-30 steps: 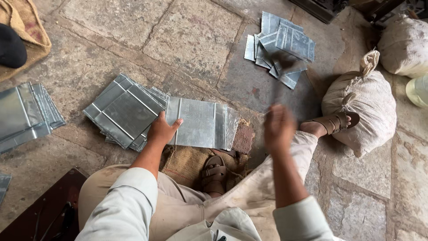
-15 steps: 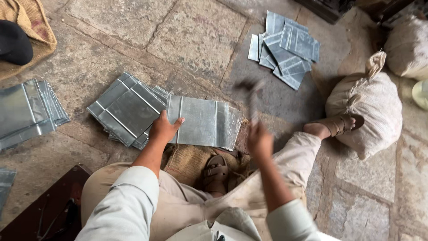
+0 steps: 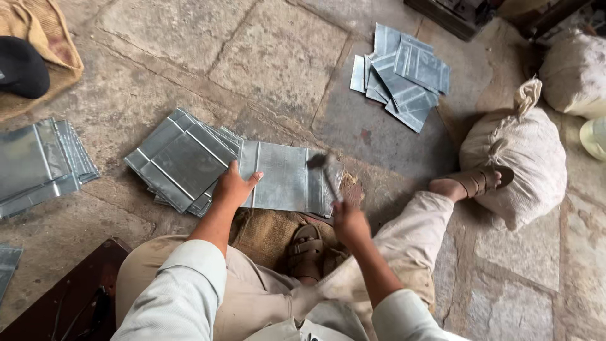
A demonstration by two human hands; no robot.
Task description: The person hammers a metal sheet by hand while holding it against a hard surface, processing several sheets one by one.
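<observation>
I sit on a stone floor with a grey metal sheet lying in front of my legs. My left hand presses flat on the sheet's left edge, fingers spread. My right hand grips the handle of a hammer, whose blurred head is over the right part of the sheet. A pile of similar ribbed sheets lies just left of the sheet, partly under it.
More metal sheets lie in a heap at the far right and in a stack at the left edge. Two tied cloth sacks stand by my right foot. A burlap bag with a dark cap sits top left.
My right hand has swung down from a raised position at the right toward the sheet, bringing the hammer over it. My left hand has stayed on the sheet.
</observation>
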